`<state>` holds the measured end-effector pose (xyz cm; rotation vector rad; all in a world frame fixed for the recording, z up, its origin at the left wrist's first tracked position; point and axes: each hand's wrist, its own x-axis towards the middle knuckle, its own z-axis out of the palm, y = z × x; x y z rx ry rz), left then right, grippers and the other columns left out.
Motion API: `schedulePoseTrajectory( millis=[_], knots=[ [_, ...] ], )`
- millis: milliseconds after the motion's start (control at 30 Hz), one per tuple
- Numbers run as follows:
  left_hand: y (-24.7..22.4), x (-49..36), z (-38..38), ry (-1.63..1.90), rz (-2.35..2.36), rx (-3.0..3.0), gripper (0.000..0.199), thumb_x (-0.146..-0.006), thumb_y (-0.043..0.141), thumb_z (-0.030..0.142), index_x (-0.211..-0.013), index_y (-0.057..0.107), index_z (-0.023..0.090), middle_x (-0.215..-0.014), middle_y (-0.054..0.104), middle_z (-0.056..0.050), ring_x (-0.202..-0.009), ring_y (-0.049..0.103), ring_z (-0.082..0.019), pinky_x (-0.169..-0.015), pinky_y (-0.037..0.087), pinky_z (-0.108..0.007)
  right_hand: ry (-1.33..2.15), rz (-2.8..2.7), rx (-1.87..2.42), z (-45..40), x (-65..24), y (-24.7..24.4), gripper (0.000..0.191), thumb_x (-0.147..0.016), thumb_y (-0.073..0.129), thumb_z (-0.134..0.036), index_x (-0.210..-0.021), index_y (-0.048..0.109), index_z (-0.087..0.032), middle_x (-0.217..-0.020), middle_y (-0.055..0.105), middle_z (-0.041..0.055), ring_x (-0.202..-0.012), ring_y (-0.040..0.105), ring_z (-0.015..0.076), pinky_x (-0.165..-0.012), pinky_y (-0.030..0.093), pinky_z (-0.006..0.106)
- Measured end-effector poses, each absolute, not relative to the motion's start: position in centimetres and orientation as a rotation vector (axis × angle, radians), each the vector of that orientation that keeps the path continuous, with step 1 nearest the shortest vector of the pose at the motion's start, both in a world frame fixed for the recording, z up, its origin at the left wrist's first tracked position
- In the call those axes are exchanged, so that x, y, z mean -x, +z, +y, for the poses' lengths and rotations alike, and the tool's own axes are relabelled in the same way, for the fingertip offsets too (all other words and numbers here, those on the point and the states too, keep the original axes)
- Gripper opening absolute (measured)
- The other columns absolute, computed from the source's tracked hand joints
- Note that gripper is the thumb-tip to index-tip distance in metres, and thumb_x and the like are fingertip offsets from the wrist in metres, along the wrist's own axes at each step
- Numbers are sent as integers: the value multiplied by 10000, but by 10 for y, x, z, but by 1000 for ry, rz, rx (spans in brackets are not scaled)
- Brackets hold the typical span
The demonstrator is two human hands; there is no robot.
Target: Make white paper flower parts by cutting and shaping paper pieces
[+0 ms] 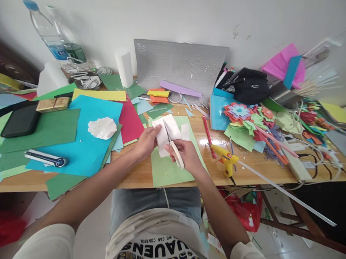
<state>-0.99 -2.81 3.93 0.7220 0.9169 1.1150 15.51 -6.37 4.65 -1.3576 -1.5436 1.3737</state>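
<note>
My left hand (148,141) pinches the left edge of a piece of white paper (162,139). In my right hand (185,153) is a pair of white-handled scissors (177,155), its blades lying along a slit in the paper. The slit runs down from the top edge, and the two sides stand slightly apart. Under both hands lies a light green sheet (175,174) on the table. A small white paper strip (185,132) rests on the green sheet just right of the paper.
A yellow glue gun (226,157) with a long clear stick and a red pencil-like rod (209,137) lie to the right. Paper flowers (238,113) sit beyond them. Leftward are a blue sheet (97,106), a stapler (46,158) and crumpled white tissue (102,128). A grey cutting mat (181,64) leans on the wall.
</note>
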Motion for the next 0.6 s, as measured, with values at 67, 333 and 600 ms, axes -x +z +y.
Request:
schedulePoseTrajectory(
  millis=[67,333,600],
  knots=[
    [38,10,-28,1126,936,-757,414,-759,739,527,-674,605,145,-589,588,-15,-548,536,-129,-554,445,-252,1376,-1512,1371,-63,-153,47,408,-758,733,-564,-676,606,-185,-567,572,-3,-471,515,123,-435,367,241],
    [31,12,-27,1155,1034,-890,429,-837,665,509,-591,541,180,-514,485,6,-470,424,-110,-475,320,-255,1342,-1486,1375,-59,-146,41,447,-704,757,-616,-658,616,-194,-545,557,1,-450,493,129,-419,354,258],
    [40,12,-31,1144,1119,-1048,474,-878,601,518,-557,483,189,-483,434,18,-450,362,-103,-442,253,-259,1302,-1498,1354,-57,-145,37,413,-738,751,-562,-628,594,-196,-488,504,-24,-435,464,121,-428,324,251]
  ],
)
